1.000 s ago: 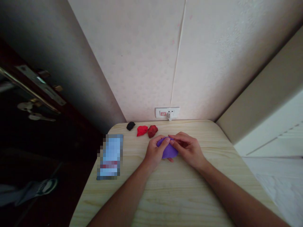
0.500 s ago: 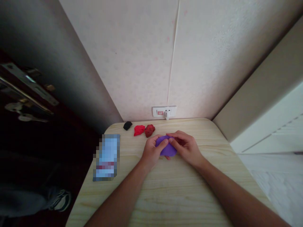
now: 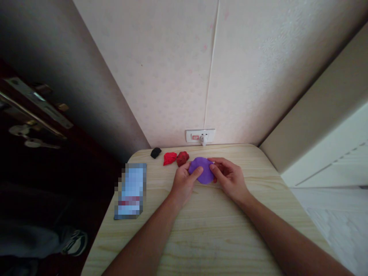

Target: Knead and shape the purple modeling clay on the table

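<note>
A flat, roughly round purple piece of modelling clay point(image 3: 204, 174) is held above the table between both hands. My left hand point(image 3: 184, 179) grips its left side, thumb lying on the upper face and the fingers mostly hidden behind. At the right edge, my right hand point(image 3: 228, 177) pinches the clay between thumb and fingers. Just beyond my left hand lie a dark red lump point(image 3: 183, 158), a bright red lump point(image 3: 170, 158) and a small black lump point(image 3: 155, 153), all clay-like, on the tabletop.
The pale wooden table point(image 3: 207, 237) meets the wall, where a socket point(image 3: 200, 135) holds a white plug. A blurred-out phone-like slab point(image 3: 130, 191) lies at the table's left. Keys point(image 3: 36, 142) hang from a dark door; a shoe point(image 3: 75, 242) shows below. A white cabinet point(image 3: 324, 126) stands right.
The purple clay has tilted so that its round face shows more fully. My right thumb has moved from its middle to the right edge, and my hands are slightly farther apart.
</note>
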A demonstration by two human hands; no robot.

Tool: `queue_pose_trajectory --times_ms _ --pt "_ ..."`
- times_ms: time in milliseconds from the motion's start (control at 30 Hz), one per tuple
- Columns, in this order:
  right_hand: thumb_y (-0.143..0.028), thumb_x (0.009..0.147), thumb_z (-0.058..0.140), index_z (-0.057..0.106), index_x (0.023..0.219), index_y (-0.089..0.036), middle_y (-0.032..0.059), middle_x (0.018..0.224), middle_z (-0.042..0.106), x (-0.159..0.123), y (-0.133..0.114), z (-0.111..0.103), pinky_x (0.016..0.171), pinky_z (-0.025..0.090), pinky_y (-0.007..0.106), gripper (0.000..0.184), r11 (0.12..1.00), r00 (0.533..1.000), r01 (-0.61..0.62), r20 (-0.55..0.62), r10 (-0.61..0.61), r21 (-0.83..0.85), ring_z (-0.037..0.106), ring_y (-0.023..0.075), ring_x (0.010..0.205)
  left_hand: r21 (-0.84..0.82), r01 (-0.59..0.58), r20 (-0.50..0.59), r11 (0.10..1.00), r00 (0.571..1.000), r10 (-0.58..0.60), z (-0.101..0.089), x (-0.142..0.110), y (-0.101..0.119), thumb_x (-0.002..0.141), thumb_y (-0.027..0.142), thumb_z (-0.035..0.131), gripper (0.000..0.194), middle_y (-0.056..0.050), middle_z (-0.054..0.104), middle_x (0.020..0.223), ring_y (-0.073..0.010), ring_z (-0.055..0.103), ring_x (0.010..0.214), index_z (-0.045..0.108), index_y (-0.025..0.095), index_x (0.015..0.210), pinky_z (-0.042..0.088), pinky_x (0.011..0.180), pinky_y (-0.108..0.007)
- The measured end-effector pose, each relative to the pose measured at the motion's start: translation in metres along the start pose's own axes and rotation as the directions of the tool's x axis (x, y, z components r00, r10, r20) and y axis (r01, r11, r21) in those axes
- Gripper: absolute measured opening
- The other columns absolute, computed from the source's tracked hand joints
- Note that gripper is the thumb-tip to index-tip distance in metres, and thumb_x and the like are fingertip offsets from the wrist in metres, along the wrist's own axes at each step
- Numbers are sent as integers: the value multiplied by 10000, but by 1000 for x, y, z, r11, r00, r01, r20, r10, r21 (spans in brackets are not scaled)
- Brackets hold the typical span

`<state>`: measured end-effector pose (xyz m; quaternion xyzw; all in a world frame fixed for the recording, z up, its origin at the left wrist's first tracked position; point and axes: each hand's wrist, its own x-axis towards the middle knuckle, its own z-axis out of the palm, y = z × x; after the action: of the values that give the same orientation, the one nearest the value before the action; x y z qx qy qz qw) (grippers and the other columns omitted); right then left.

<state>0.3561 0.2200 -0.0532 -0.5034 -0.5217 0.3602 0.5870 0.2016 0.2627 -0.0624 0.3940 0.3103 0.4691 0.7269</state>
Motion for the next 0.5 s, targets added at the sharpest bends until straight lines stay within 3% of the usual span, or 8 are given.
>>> queue_pose_trajectory --times_ms 333,500 --pt "-378 884 736 778 1054 -227 67 888 705 -1 4 -1 603 514 286 231 989 993 116 -7 -117 -88 618 171 720 90 -37 34 995 999 34 -5 1 -7 764 348 833 351 -47 751 916 -143 673 794 719 140 1022 537 775 -256" --pt "-402 849 770 780 1060 -222 72 928 726 1 3 0 616 542 283 277 998 998 51 -37 -52 -35 647 172 738 91 -53 34 994 998 50 -5 2 -7 772 350 826 365 -51 736 918 -143 658 809 712 128 1039 527 780 -252"
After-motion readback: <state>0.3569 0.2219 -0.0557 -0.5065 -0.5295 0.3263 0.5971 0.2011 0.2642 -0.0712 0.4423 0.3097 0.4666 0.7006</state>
